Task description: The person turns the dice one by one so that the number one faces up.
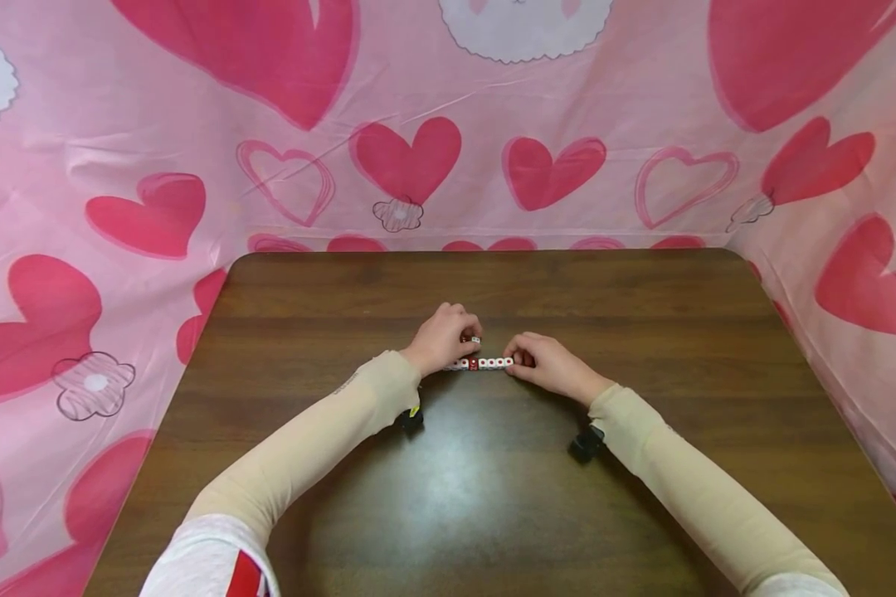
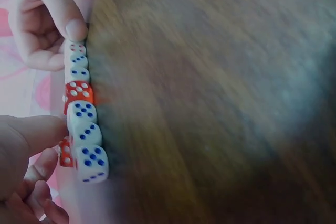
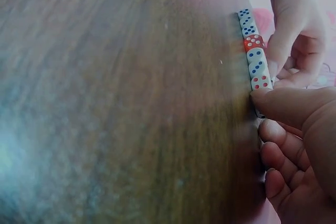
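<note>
A straight row of small dice (image 1: 490, 363), white with one red die (image 2: 79, 92) among them, lies on the brown table. Just behind the row, my left hand (image 1: 445, 338) curls its thumb and fingers about a small white die (image 1: 476, 340). A second red die (image 2: 65, 153) shows by the left fingertips, partly hidden behind the row. At the right end of the row my right hand (image 1: 552, 365) pinches the last white die (image 3: 260, 114), its thumb covering much of it. The other right fingers (image 3: 286, 142) are curled loosely beside it.
The wood-grain table (image 1: 448, 514) stretches to both sides and toward the front, with a shiny glare spot. A pink cloth (image 1: 418, 83) printed with hearts hangs behind and at both sides. A black wrist camera (image 1: 586, 444) sits under the right forearm, another (image 1: 411, 419) under the left.
</note>
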Demonstrator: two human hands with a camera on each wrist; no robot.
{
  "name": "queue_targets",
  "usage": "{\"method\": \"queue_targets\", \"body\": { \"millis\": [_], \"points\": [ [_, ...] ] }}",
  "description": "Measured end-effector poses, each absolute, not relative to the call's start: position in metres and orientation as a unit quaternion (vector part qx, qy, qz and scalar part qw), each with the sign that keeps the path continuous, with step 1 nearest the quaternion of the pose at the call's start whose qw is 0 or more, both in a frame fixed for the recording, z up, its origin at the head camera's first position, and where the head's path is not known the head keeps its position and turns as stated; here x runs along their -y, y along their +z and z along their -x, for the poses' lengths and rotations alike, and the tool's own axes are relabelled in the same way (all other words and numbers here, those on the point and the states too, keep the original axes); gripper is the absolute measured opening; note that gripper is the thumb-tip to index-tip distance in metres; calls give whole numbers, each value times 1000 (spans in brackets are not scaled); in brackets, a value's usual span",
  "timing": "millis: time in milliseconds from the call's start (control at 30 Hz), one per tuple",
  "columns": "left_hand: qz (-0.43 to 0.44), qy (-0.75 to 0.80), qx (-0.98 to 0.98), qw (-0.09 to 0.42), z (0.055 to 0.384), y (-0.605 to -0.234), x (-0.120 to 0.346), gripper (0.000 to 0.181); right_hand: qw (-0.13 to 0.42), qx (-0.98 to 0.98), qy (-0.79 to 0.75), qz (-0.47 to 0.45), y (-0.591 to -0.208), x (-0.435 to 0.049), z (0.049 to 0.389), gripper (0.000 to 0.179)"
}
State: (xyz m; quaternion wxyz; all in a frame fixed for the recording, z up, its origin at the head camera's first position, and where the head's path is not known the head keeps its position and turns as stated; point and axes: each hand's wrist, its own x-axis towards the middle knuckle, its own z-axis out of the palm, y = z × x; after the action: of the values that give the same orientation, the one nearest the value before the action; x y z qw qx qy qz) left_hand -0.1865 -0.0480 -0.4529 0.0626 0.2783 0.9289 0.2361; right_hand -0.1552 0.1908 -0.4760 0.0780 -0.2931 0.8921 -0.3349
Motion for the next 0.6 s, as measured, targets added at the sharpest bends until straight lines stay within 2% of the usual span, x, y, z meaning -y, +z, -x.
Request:
{"method": "queue_targets", "body": {
  "millis": [200,600],
  "points": [
    [-265,228,-934,67,188,-455,52,18,74,-890,-337,297,-476,-191,156,13],
    [-266,247,-929,67,188,-454,55,11,77,-894,-331,291,-476,-190,157,15]
  ]
}}
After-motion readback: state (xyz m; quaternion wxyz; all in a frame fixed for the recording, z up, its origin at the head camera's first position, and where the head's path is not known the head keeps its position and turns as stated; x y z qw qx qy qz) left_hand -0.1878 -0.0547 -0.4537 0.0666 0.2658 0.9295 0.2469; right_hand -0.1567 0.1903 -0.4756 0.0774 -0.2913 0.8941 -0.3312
